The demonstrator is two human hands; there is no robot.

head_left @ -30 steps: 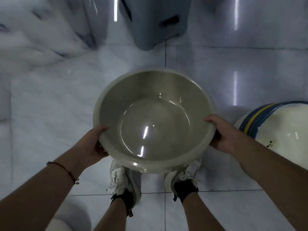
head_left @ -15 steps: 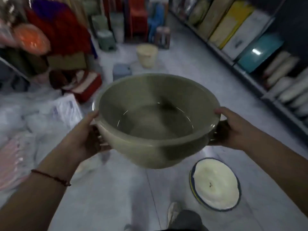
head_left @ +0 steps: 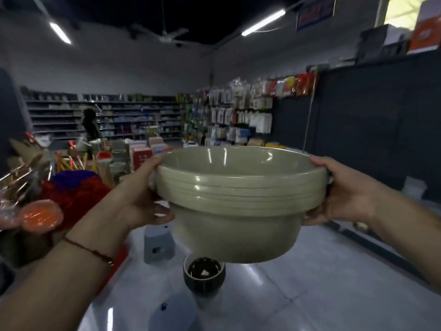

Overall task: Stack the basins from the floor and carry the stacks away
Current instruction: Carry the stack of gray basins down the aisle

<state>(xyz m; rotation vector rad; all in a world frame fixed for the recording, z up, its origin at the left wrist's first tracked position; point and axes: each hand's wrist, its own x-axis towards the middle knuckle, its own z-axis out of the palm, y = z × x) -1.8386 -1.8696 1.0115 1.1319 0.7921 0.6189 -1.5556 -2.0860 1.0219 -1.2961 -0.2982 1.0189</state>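
Head view: left hand (head_left: 140, 199) and right hand (head_left: 343, 197) each grip smooth, round, nested plastic basins (head_left: 238, 201) (glossy olive).

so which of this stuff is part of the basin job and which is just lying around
Part of the job:
- stack of grey-green basins
- left hand gripping its rim
- right hand gripping its rim

Just lying about:
- grey step stool
- dark bowl
- orange lid
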